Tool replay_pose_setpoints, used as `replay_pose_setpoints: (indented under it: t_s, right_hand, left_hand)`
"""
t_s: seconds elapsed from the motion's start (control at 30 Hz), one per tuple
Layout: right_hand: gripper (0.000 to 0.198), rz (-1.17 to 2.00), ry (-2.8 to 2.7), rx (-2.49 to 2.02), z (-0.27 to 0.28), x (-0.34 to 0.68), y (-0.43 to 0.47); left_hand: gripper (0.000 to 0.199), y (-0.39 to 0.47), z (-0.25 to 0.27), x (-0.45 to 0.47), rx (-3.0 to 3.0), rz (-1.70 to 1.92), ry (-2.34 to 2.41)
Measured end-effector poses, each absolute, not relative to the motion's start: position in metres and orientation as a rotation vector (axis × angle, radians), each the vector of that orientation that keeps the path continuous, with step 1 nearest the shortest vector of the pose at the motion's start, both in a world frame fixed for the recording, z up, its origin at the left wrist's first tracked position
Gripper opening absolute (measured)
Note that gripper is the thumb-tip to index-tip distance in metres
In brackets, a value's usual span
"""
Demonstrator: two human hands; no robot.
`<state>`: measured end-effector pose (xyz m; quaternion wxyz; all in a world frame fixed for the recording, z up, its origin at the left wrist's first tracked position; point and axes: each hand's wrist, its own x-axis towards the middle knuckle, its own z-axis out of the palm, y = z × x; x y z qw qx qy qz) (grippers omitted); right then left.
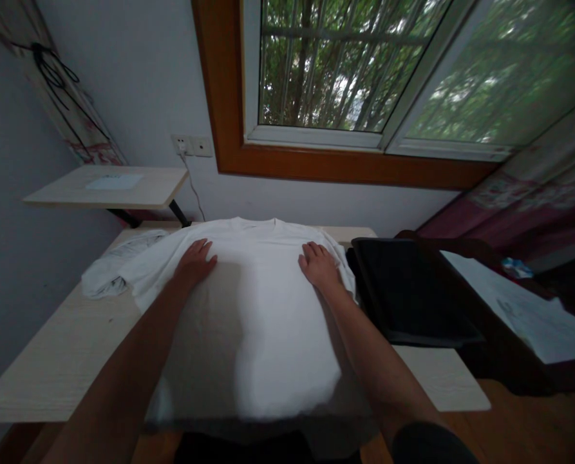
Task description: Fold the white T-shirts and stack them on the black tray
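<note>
A white T-shirt (pixel 268 309) lies spread on the light wooden desk, its collar toward the wall and its lower hem at the desk's near edge. My left hand (pixel 194 263) rests flat on the shirt's upper left part, fingers stretched out. On the upper right part, near the sleeve, lies my right hand (pixel 320 265), palm down with the fingers extended. Neither hand grips the cloth. To the left, a bunched white cloth (pixel 104 277) touches or adjoins the shirt's left sleeve; where one ends I cannot tell.
The desk (pixel 40 367) carries a raised shelf (pixel 60 187) with a paper (pixel 114 182) at back left. A black flat case (pixel 413 290) lies right of the shirt. Farther right is a white sheet (pixel 523 309). A window (pixel 345 71) and a power socket (pixel 181 144) are on the wall behind.
</note>
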<state>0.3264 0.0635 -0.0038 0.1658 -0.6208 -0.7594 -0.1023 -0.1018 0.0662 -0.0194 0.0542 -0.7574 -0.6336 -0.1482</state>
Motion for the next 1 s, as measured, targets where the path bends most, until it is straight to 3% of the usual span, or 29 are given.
replay_pose_setpoints:
  t_s: [0.6, 1.0]
  right_hand:
    - [0.051, -0.227, -2.206, -1.871, -0.005, 0.329, 0.111]
    - [0.052, -0.173, -2.228, -1.882, -0.009, 0.336, 0.096]
  left_hand:
    - [0.061, 0.121, -0.021, -0.104, -2.337, -0.332, -1.979]
    - [0.053, 0.081, -0.019, -0.081, -2.202, -0.542, -1.938]
